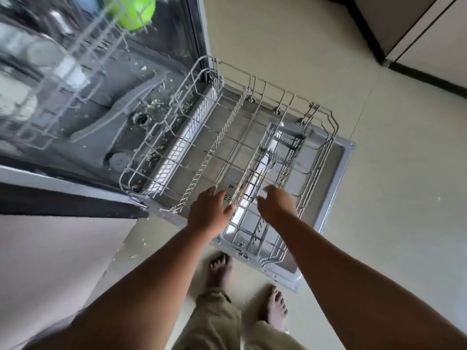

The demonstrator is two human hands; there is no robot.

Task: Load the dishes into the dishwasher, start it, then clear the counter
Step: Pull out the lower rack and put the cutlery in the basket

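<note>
The dishwasher [161,72] stands open with its door [338,178] down. Its lower rack [227,117] is pulled out over the door. A grey cutlery basket [255,223] lies along the rack's right part, with forks [270,160] in it. My left hand [208,210] rests with relaxed fingers on the rack wires just left of the basket. My right hand [276,204] hovers over the basket, fingers curled on a blurred grey cutlery piece [267,188]. The upper rack [50,97] at top left holds a green bowl [131,11] and blurred white dishes [43,54].
Food scraps lie on the dishwasher's floor [151,107] around the spray arm. Pale floor tiles [379,210] spread to the right, up to a cabinet [429,39]. A cabinet side [50,261] stands at left. My bare feet [275,309] are just in front of the door.
</note>
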